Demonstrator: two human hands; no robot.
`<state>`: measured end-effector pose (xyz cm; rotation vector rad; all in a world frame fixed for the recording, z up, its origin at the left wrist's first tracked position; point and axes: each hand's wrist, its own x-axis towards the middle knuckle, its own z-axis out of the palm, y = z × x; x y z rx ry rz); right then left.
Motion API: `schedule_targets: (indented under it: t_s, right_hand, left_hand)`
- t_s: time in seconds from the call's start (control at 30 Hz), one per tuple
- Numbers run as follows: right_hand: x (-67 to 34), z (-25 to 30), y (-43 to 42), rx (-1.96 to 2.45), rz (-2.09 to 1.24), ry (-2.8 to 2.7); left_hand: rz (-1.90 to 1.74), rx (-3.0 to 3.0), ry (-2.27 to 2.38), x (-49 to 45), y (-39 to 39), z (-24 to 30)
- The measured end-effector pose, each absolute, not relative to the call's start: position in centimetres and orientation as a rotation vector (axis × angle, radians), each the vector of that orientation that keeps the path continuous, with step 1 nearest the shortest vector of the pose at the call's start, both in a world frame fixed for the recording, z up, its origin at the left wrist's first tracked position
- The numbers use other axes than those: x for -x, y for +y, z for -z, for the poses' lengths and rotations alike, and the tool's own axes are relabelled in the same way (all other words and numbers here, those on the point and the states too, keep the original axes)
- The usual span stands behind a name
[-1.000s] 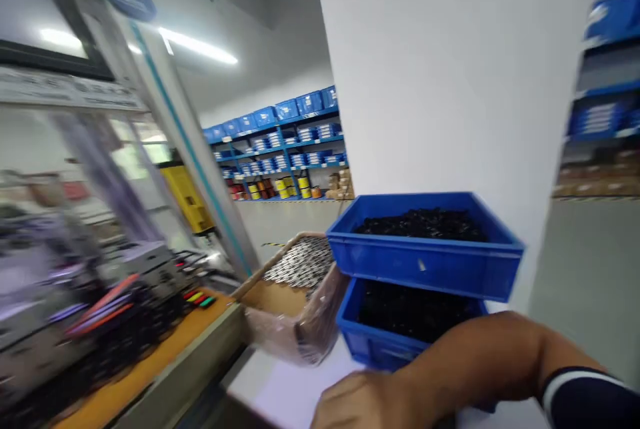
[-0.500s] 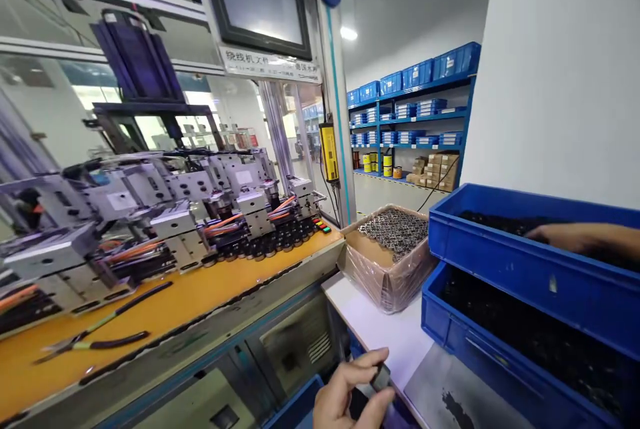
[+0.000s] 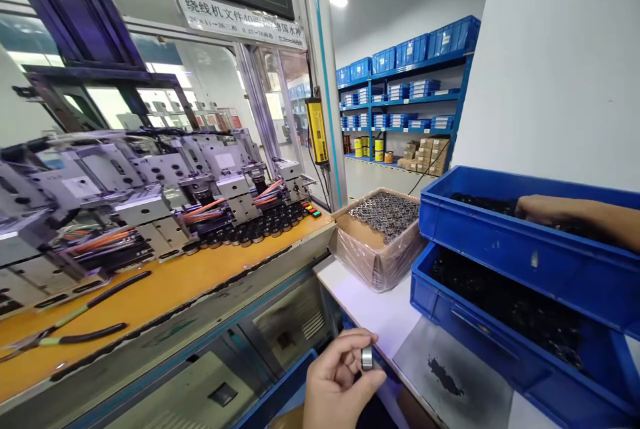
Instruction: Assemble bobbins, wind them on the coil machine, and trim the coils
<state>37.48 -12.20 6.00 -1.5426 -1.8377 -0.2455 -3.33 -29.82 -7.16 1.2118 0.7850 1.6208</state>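
Note:
In my left hand (image 3: 337, 382), low in the middle, a small silver metal cylinder (image 3: 367, 358) is pinched between thumb and fingers. My right hand (image 3: 543, 207) reaches into the upper blue bin (image 3: 500, 242) among small black parts (image 3: 480, 202). Its fingers point down, and the bin's front wall hides the fingertips, so any part held there cannot be made out. Below sits a second blue bin (image 3: 445, 295), also holding many black parts. To its left, a plastic-lined cardboard box (image 3: 370, 262) contains rows of dark ring-shaped parts (image 3: 387, 212).
At left stands a machine (image 3: 165, 172) with an orange worktop (image 3: 190, 282). Pliers (image 3: 65, 329) lie there, near rows of black round parts (image 3: 260, 225). A dark-stained grey sheet (image 3: 470, 382) covers part of the white table (image 3: 350, 289). Blue shelving (image 3: 415, 102) stands behind.
My view has shifted, so the machine sits further left. My left hand has turned, bringing the metal cylinder into clearer sight. My right hand's fingers now point down into the black parts.

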Motion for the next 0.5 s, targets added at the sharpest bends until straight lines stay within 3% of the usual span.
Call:
schedule_targets:
  t_s: [0.13,0.3,0.37,0.5]
  right_hand:
    - [-38.2,-9.7,-10.4,1.631,0.142,-2.081]
    - [-34.5,-13.5,-11.3,1.546,0.248,-2.113]
    - [-31.0,-12.4,-14.0,1.374,0.223,-2.181]
    - [-22.7,-6.5,-20.5,0.525,-0.119,-2.300]
  left_hand:
    - [-1.673,-0.972,0.797,2.7,-30.4,6.3]
    - [-1.734,-0.743,0.866,1.9,-31.0,4.9]
    - [-1.695,-0.767,0.882,1.9,-30.9,4.4]
    - [-1.589,-0.912,0.898,2.3,-30.3,4.1]
